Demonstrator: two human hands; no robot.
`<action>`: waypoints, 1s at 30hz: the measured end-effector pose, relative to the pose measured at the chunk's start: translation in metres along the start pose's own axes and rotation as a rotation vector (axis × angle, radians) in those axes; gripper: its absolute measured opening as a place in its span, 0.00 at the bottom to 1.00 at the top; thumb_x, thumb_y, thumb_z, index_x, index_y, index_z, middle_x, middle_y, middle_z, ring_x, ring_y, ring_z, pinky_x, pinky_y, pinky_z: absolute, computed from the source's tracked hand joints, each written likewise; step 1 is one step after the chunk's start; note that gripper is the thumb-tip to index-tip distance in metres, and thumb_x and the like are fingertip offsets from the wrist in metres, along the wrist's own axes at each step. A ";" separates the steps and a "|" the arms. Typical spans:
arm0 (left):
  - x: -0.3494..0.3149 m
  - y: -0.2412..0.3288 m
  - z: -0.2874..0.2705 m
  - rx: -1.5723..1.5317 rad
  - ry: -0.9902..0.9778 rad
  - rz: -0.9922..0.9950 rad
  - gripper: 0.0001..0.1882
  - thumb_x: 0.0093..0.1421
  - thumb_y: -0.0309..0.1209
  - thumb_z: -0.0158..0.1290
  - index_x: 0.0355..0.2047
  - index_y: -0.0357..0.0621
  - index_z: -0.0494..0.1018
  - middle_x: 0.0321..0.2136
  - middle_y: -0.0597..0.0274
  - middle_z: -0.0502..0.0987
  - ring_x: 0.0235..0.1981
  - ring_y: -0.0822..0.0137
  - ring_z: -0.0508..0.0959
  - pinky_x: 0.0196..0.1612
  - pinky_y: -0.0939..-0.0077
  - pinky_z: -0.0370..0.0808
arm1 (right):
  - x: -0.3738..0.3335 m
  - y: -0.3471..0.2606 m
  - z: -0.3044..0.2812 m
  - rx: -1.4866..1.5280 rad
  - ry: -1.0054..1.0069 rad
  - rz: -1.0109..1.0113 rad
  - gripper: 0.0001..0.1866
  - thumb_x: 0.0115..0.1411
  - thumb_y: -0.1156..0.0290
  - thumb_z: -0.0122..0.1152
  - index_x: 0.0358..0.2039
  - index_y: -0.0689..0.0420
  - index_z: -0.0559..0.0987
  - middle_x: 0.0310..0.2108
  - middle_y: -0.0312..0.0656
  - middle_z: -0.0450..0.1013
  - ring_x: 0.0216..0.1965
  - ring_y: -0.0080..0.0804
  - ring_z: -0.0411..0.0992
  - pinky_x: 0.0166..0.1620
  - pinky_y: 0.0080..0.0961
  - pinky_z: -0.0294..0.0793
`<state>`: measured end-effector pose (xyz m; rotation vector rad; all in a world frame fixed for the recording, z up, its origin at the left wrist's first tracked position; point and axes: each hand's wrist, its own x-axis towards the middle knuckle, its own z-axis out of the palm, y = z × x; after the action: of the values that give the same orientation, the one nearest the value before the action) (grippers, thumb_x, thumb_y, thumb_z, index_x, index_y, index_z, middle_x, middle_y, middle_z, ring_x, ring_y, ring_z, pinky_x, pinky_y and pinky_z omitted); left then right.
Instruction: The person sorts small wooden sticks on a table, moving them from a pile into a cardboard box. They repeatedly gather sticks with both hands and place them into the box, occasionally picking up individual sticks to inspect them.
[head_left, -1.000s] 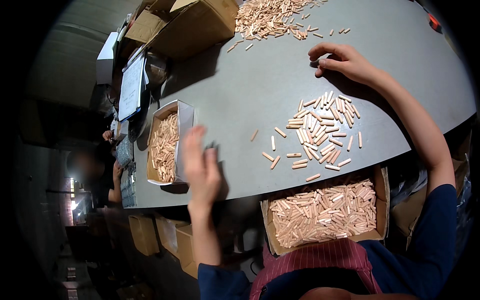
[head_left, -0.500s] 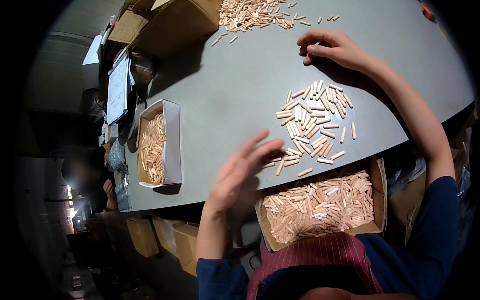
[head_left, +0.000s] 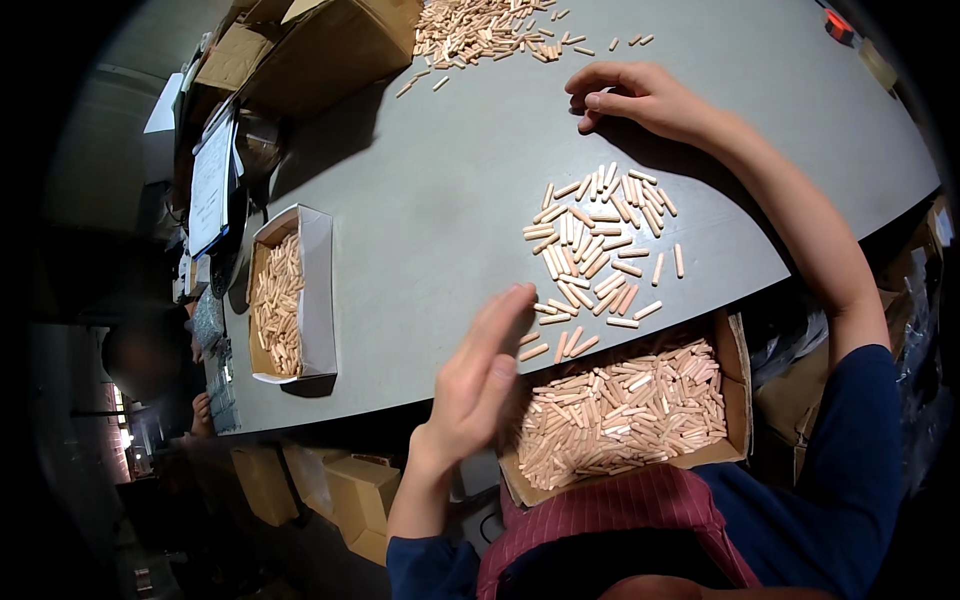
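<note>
Short wooden dowels lie in a loose single layer on the grey table near its front edge. My left hand is at the left of this spread, fingers stretched out and nearly together, its fingertips beside the nearest dowels; it holds nothing. Beyond the spread, my right hand rests on the table with loosely bent fingers and nothing visible in them. Against my apron, just below the table edge, a cardboard box holds a thick heap of the same dowels.
A white-sided carton of dowels stands at the left. A large cardboard box and a dowel pile are at the far side. A clipboard leans at the left; a co-worker is beyond. Cartons stand below the table.
The view has shifted slightly. My left hand's fingers have come closer together, and a few dowels by the table edge lie differently. My right hand stays put on the table.
</note>
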<state>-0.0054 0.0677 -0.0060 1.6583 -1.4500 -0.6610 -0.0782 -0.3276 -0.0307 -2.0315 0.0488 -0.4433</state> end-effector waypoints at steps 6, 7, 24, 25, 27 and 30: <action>0.015 0.015 0.014 0.298 -0.038 0.130 0.29 0.67 0.23 0.48 0.69 0.31 0.61 0.68 0.41 0.65 0.71 0.41 0.62 0.72 0.53 0.59 | 0.000 -0.004 0.002 0.028 -0.014 0.009 0.16 0.72 0.70 0.54 0.55 0.65 0.76 0.46 0.47 0.78 0.45 0.30 0.82 0.55 0.26 0.77; 0.015 0.018 0.017 0.362 -0.078 0.156 0.30 0.66 0.23 0.48 0.69 0.32 0.61 0.68 0.42 0.65 0.71 0.42 0.62 0.72 0.52 0.59 | -0.001 -0.004 0.002 0.023 -0.014 0.011 0.15 0.73 0.71 0.53 0.55 0.66 0.76 0.46 0.47 0.78 0.45 0.30 0.82 0.54 0.26 0.78; 0.053 0.031 0.047 0.410 -0.104 0.327 0.28 0.65 0.31 0.56 0.63 0.31 0.69 0.66 0.39 0.67 0.70 0.44 0.65 0.69 0.47 0.63 | 0.001 -0.002 0.001 0.057 -0.034 0.014 0.15 0.72 0.71 0.54 0.54 0.66 0.76 0.44 0.44 0.79 0.45 0.27 0.81 0.54 0.25 0.77; 0.055 0.030 0.051 0.505 -0.178 0.309 0.33 0.67 0.35 0.55 0.68 0.32 0.62 0.70 0.40 0.60 0.73 0.45 0.59 0.73 0.48 0.57 | 0.000 -0.003 0.001 0.064 -0.034 0.014 0.15 0.72 0.71 0.54 0.54 0.66 0.76 0.44 0.44 0.79 0.45 0.28 0.81 0.54 0.25 0.77; 0.058 0.034 0.055 0.549 -0.235 0.314 0.34 0.63 0.34 0.58 0.66 0.30 0.63 0.68 0.38 0.63 0.71 0.41 0.61 0.72 0.47 0.58 | 0.000 -0.004 0.001 0.078 -0.039 0.014 0.15 0.72 0.71 0.54 0.54 0.66 0.76 0.44 0.44 0.79 0.45 0.28 0.81 0.53 0.25 0.77; 0.052 0.034 0.051 0.529 -0.289 0.342 0.33 0.63 0.36 0.59 0.63 0.28 0.66 0.65 0.38 0.66 0.68 0.39 0.64 0.71 0.46 0.60 | -0.001 -0.001 -0.001 0.046 -0.039 0.023 0.15 0.72 0.71 0.54 0.53 0.67 0.77 0.44 0.44 0.79 0.45 0.27 0.81 0.53 0.25 0.77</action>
<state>-0.0549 0.0053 0.0026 1.6742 -2.2015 -0.3455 -0.0796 -0.3282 -0.0297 -1.9918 0.0379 -0.3863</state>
